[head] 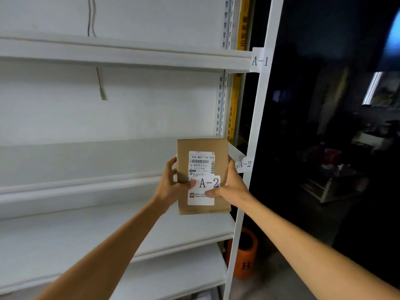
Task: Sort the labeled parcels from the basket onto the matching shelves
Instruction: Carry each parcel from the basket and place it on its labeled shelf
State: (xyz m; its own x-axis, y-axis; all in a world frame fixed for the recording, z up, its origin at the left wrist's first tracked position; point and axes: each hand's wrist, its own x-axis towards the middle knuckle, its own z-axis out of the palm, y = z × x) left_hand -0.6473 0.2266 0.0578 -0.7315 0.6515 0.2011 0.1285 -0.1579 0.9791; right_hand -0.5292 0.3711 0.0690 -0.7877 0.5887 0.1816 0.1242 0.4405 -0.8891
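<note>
A brown cardboard parcel [202, 146] with a white shipping label and a tag reading A-2 is held upright in front of the white shelf rack. My left hand [173, 182] grips its left edge, thumb on the label. Gripping the right edge is my right hand [230, 185]. The parcel hangs at the right end of the shelf marked A-2 [244, 164], its top over the shelf board [86, 161]. The shelf above carries the tag A-1 [259, 61]. The basket is not in view.
The white rack's upright post [257, 118] runs down just right of the parcel. Two lower shelves [108, 230] lie beneath. An orange cylinder [246, 254] stands on the floor behind the post. A dark room with clutter fills the right side.
</note>
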